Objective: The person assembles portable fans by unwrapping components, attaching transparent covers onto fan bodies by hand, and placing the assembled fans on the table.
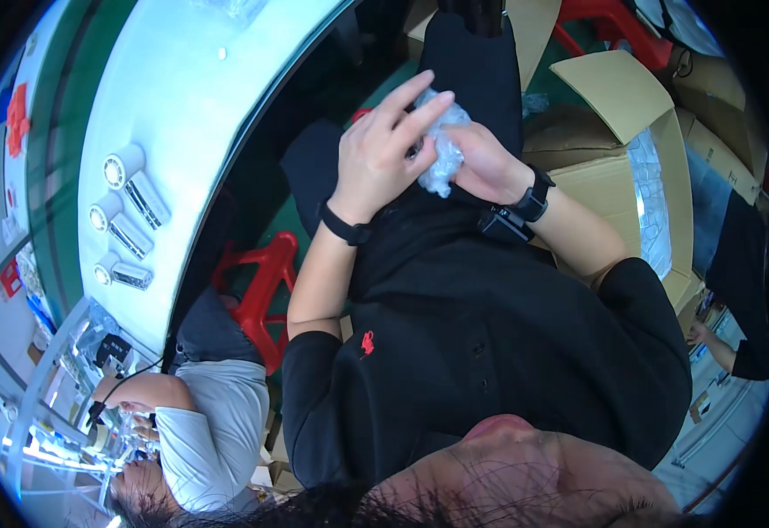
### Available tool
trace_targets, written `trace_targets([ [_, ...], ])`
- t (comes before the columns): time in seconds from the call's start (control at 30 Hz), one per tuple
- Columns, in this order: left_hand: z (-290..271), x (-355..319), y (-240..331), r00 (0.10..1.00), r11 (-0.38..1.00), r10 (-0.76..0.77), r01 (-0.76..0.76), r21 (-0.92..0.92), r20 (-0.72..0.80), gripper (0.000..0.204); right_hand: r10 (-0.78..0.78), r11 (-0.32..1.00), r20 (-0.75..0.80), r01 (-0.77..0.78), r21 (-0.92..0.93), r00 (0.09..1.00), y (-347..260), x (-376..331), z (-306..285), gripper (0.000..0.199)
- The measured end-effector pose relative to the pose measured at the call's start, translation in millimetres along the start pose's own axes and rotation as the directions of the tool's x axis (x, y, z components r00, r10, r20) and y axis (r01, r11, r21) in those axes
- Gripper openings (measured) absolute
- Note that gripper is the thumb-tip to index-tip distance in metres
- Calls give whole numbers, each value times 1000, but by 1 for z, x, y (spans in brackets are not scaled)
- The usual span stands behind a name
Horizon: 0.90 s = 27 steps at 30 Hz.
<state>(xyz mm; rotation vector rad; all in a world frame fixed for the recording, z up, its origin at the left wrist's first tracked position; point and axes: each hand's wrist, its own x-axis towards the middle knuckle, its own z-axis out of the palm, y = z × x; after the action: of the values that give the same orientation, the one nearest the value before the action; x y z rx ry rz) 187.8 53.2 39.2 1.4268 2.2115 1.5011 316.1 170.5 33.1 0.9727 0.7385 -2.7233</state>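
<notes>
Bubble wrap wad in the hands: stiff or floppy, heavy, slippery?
Likely soft and floppy: the bubble wrap looks crumpled and bulges around the fingers of the left hand and right hand. Probably light for its size, being thin clear film. Possibly a bit slick, as it looks glossy.

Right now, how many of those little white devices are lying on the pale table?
3, in a row on the pale table: the top white device, the middle one just below it, and the bottom one nearest the table's edge. None looks hidden.

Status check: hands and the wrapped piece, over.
Left hand and right hand both closed on the bubble-wrap bundle, held over the lap. Open cardboard box beside it. Nothing in the way.
</notes>
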Motion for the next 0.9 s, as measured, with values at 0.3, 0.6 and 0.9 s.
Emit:
trace_targets([
  [0.3, 1, -23, -14, 964, 985, 165, -170, 6, 207, 27, -106, 991, 278, 80, 103, 955, -25, 10, -16, 18],
  [0.6, 13, -21, 14, 974, 999, 8, 2, -45, 225, 26, -359, 932, -133, 362, -3, 924, -8, 15, 14, 11],
  [0.9, 11, -14, 7, 940, 938, -59, 168, -304, 337, 35, -356, 904, -227, 396, 163, 906, -54, 11, -35, 10],
])
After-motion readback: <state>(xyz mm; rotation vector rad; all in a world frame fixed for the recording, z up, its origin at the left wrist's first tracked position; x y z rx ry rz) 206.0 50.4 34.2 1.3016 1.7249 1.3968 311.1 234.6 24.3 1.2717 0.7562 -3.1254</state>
